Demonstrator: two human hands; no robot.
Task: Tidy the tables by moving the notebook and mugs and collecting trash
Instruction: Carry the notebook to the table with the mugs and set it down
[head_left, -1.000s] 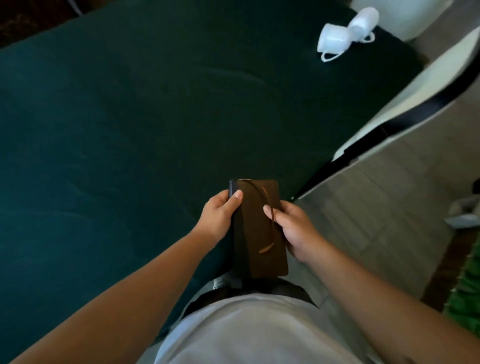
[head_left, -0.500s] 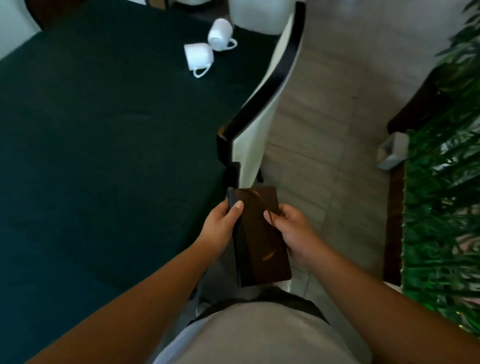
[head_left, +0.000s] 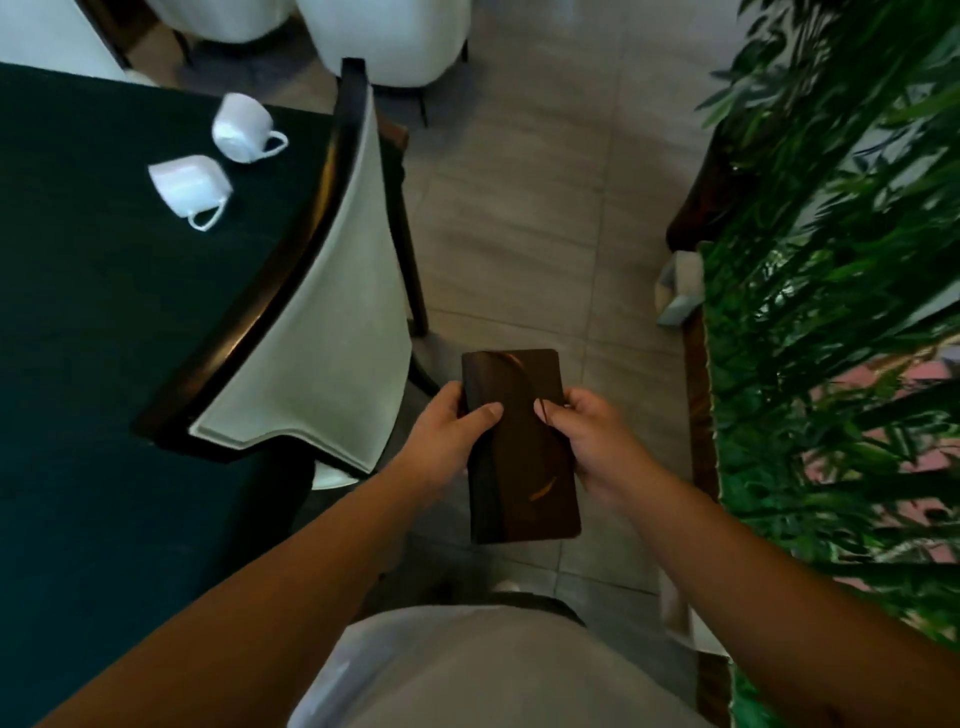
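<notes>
I hold a dark brown notebook (head_left: 519, 447) with a thin strap in front of my waist, above the tiled floor. My left hand (head_left: 447, 436) grips its left edge with the thumb on the cover. My right hand (head_left: 587, 441) grips its right edge, thumb on the strap. Two white mugs lie on their sides on the dark green table (head_left: 78, 312) at the upper left: one mug (head_left: 189, 187) nearer me, the other mug (head_left: 241, 127) just behind it. Both are well away from my hands.
A chair with a pale back and dark frame (head_left: 322, 291) stands against the table's right edge, between me and the mugs. Green plants (head_left: 841, 260) in a planter fill the right side. A small pale box (head_left: 680, 288) sits on the floor by the planter. More white chairs (head_left: 384, 36) stand at the top.
My view has swung right, away from the table; the mugs and chair have slid left in view and the plants have come in. Both hands still hold the notebook the same way.
</notes>
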